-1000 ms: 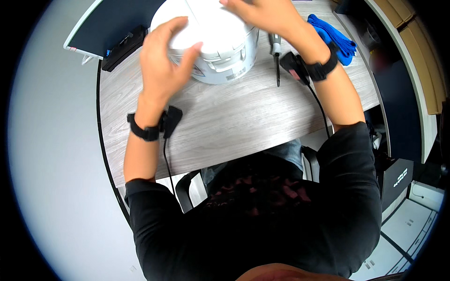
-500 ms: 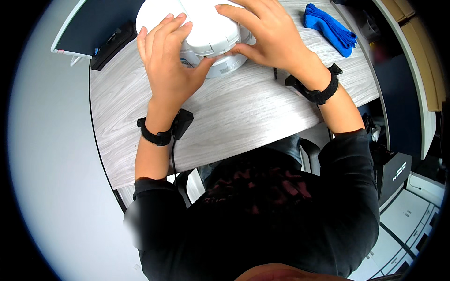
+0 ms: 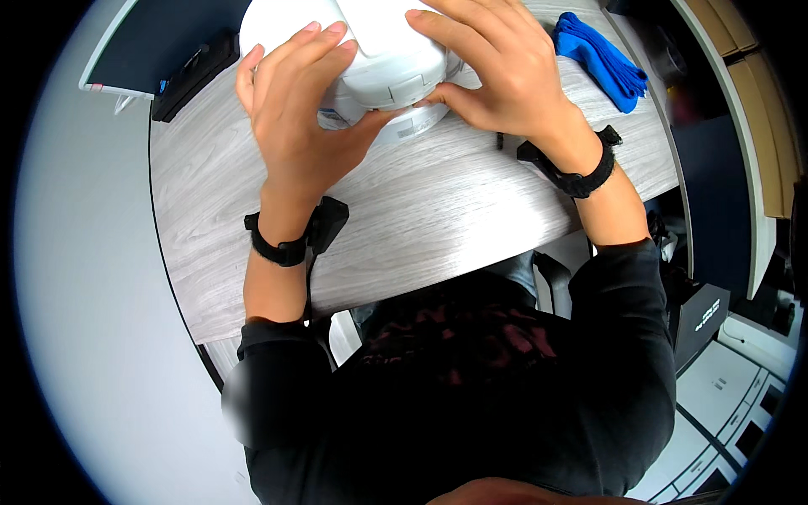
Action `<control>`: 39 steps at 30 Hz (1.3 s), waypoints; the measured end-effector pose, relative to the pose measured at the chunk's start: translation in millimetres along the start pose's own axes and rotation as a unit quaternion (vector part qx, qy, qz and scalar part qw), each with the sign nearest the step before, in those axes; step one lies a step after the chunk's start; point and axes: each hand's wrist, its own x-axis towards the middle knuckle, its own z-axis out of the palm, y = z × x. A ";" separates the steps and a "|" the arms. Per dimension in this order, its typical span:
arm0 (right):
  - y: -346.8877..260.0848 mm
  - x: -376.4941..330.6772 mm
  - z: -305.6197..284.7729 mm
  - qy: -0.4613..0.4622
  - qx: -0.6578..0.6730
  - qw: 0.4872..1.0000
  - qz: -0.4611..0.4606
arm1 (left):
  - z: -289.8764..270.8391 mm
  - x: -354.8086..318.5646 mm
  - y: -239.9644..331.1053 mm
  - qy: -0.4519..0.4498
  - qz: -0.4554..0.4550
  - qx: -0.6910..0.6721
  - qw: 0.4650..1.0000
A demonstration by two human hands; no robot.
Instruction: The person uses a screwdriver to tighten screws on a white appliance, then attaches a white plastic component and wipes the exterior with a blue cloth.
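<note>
Head view: a white round bucket (image 3: 412,126) stands at the far side of the wood-grain desk (image 3: 438,194), its white lid (image 3: 391,42) on top and hiding whatever is inside. Left hand (image 3: 295,118) and right hand (image 3: 513,80) flank the lid, fingers spread over it, thumbs nearly meeting at its front rim; whether they pinch that rim, I cannot tell. Right of them lies a folded blue cloth (image 3: 599,61); beyond the desk's edge, a black box (image 3: 703,324).

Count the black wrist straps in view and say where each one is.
2: one strap around the left wrist, another strap around the right wrist. None appears hidden.
</note>
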 end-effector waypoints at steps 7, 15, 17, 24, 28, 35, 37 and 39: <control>5.9 0.1 -0.2 -0.013 -0.016 1.000 -0.019 | -0.8 -0.5 -3.2 -0.008 -0.002 -0.002 1.000; 5.1 1.0 12.7 0.041 -0.003 0.999 -0.024 | -6.9 0.7 -3.6 -0.049 -0.028 0.016 0.998; 0.4 1.4 10.3 0.031 -0.006 0.999 -0.015 | -9.7 0.4 -3.4 -0.058 -0.032 0.007 0.998; -12.7 1.4 3.0 0.008 0.005 1.000 0.002 | -26.8 -0.4 -2.8 -0.074 -0.045 -0.056 0.995; -13.8 0.9 2.5 0.001 -0.007 1.000 0.000 | -27.1 -1.5 -3.0 -0.076 -0.045 -0.054 0.995; -8.2 -4.3 4.6 0.039 0.018 0.999 -0.007 | -25.6 -1.2 -1.7 -0.084 -0.025 -0.034 0.996; -7.5 -5.7 9.3 0.047 0.023 0.999 -0.004 | -27.2 0.3 0.4 -0.096 -0.027 -0.019 0.995; -13.6 -5.3 6.6 0.033 0.039 0.998 0.021 | -28.3 0.5 2.6 -0.106 -0.043 -0.015 0.993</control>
